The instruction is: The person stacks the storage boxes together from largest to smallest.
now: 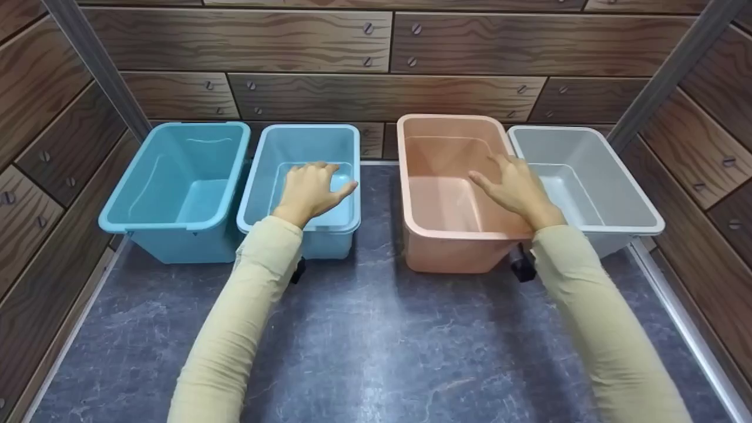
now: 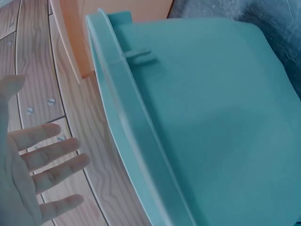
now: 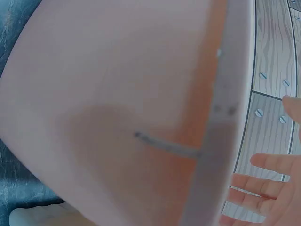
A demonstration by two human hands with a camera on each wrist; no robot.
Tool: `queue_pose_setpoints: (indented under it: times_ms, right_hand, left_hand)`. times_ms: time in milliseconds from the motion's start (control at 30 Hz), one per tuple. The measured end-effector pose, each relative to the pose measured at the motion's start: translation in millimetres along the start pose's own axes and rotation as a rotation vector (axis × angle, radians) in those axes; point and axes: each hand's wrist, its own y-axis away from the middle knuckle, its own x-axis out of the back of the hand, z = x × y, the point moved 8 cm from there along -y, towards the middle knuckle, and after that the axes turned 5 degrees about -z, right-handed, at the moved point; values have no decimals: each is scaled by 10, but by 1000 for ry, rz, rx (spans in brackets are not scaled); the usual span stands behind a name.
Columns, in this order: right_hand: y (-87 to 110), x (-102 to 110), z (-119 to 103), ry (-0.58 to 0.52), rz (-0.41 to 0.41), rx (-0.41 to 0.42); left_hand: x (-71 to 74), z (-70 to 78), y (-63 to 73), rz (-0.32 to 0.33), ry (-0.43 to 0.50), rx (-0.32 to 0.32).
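My left hand (image 1: pixel 311 191) is held over the light blue bin (image 1: pixel 251 194), palm down, fingers relaxed and thumb out to the right. Nothing is in its grasp. In the left wrist view, its fingers (image 2: pixel 56 169) are spread beyond the rim of that bin, whose front wall (image 2: pixel 225 103) fills much of the picture. My right hand (image 1: pixel 517 185) hovers above the right side of the peach bin (image 1: pixel 449 252), thumb pointing left, also holding nothing. The right wrist view shows the peach bin's front wall (image 3: pixel 94 70) close up, with the right fingers (image 3: pixel 258 186) past its rim.
At the far left stands a teal bin (image 1: pixel 176 245); a grey bin (image 1: pixel 623 226) stands at the far right, against the peach one. A gap of dark marbled tabletop (image 1: pixel 376 329) separates the two middle bins. Wood-patterned walls (image 1: pixel 305 41) and metal posts (image 1: pixel 675 73) enclose the table.
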Motion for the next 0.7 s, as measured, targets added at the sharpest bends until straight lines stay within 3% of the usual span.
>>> queue_pose_setpoints:
  times_ms: [167, 300, 700]
  right_hand:
    - [25, -17, 12, -6, 13, 48]
    - [36, -24, 22, -6, 26, 79]
    - [96, 21, 147, -52, 69, 77]
  left_hand:
    - [-30, 49, -1, -9, 28, -28]
    - [-43, 98, 13, 19, 75, -93]
    - [-95, 268, 63, 64, 180, -234]
